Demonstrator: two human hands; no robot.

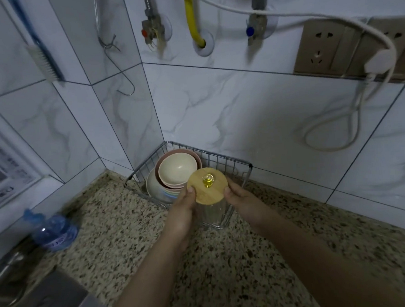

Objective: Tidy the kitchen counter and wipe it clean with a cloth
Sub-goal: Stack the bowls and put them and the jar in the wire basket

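A clear glass jar [212, 214] with a round bamboo lid [207, 185] and a yellow glass knob [208, 179] is held between both hands at the front of a wire dish rack [220, 155] in the counter corner. My left hand [181, 211] grips the jar's left side, thumb on the lid's edge. My right hand [243, 201] grips its right side, thumb by the lid. Whether the jar rests inside the rack or hangs just above it, I cannot tell. No cloth is in view.
Stacked pink and cream bowls [177, 169] lean in the rack behind the jar. A blue plastic bottle [53, 230] stands at the left on the speckled granite counter [130, 229]. A steel sink [40, 303] lies at the lower left. Sockets and a white cable [337, 130] hang on the tiled wall.
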